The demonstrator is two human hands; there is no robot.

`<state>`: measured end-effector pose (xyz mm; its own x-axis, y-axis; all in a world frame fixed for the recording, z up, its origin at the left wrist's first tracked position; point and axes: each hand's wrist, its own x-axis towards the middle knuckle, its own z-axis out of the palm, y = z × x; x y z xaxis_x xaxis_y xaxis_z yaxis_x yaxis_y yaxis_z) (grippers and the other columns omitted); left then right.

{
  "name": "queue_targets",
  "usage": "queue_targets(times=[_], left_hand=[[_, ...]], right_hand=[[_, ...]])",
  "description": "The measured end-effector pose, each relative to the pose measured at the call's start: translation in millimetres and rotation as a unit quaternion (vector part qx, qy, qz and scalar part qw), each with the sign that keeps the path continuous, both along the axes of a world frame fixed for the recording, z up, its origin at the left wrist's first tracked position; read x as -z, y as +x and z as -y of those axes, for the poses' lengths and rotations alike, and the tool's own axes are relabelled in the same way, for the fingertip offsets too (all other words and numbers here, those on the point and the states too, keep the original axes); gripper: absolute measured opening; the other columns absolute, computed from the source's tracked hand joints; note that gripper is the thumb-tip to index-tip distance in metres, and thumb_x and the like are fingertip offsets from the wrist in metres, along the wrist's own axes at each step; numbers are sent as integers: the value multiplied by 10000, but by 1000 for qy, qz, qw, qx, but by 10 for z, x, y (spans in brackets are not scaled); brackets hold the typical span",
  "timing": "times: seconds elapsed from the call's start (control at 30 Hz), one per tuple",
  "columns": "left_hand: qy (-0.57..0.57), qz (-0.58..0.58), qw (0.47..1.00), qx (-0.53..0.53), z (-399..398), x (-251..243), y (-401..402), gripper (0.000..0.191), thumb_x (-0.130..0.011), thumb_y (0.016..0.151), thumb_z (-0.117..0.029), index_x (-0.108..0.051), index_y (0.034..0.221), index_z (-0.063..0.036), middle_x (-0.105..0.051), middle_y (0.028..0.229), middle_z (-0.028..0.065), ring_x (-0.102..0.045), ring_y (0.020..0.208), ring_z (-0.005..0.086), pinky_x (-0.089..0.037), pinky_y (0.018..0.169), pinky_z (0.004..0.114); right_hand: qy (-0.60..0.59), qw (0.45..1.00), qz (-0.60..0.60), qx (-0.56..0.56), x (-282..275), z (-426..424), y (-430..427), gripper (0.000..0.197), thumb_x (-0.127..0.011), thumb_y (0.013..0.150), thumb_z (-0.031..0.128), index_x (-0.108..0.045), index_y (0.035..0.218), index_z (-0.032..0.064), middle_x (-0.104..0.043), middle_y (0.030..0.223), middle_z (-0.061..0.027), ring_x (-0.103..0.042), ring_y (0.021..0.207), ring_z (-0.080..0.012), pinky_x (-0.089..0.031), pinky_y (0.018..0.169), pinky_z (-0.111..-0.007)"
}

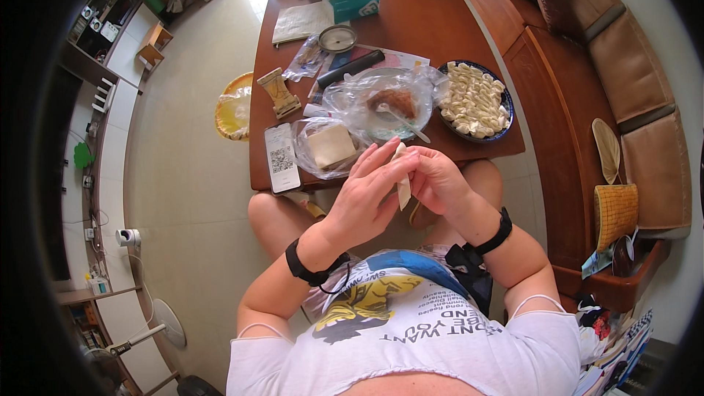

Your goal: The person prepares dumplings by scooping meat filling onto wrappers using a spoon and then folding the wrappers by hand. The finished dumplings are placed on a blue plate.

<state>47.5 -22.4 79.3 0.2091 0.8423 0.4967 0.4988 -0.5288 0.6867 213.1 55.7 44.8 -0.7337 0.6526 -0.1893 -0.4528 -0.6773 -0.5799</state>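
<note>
Between both hands, in front of my chest at the table's near edge, is a pale dough wrapper [404, 190], partly folded. My left hand [363, 195] presses its fingers on it from the left, and my right hand [440, 181] pinches it from the right. Whether filling is inside is hidden. Just beyond lies a stack of square wrappers [331, 146] in a clear plastic bag. A bowl covered with clear plastic holds reddish-brown minced filling [397, 103] and a white spoon [407, 124]. A blue-rimmed plate [512, 115] at the right is piled with folded dumplings [474, 100].
A smartphone [283, 158] lies at the wooden table's near left corner. Farther back are a black cylinder [351, 68], a round metal lid [337, 38], a tissue pack [352, 4] and a white cloth or paper [301, 23]. A yellow-rimmed basin [221, 113] stands beyond the left edge.
</note>
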Motion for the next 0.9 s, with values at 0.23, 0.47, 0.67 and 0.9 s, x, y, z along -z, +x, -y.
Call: queue_targets(times=[0.23, 0.47, 0.67, 0.9], left_hand=[[62, -54, 997, -12, 1, 18, -40, 293, -660, 756, -10, -707, 1020, -126, -658, 1195, 65, -509, 1267, 312, -341, 1092, 460], [-5, 68, 998, -18, 12, 12, -48, 199, -700, 758, -43, -726, 943, -113, -653, 1200, 76, -504, 1256, 317, -378, 1051, 436], [-101, 174, 979, -7, 11, 100, -36, 83, -692, 835, -54, -712, 914, -72, -600, 1248, 85, -507, 1230, 257, -397, 1020, 369], [-288, 479, 829, 23, 10, 147, -32, 72, -703, 863, -72, -692, 918, -27, -548, 1194, 58, -553, 1052, 116, -464, 903, 279]], right_hand=[[-13, 999, 48, -13, 9, 1, 37, 129, -600, 936, 137, -654, 998, 38, -666, 882, -49, -639, 750, -122, -529, 653, -260], [21, 995, 97, -20, -112, 67, 34, 142, -618, 932, 154, -661, 1014, 47, -662, 886, -30, -617, 742, -103, -508, 667, -250], [133, 980, 146, 10, -57, 79, 54, 177, -652, 925, 209, -677, 1011, 56, -658, 888, -13, -587, 746, -74, -473, 673, -222], [302, 918, 222, 131, -104, 168, 29, 114, -692, 881, 102, -675, 963, 25, -644, 869, -18, -572, 720, -100, -472, 663, -244]])
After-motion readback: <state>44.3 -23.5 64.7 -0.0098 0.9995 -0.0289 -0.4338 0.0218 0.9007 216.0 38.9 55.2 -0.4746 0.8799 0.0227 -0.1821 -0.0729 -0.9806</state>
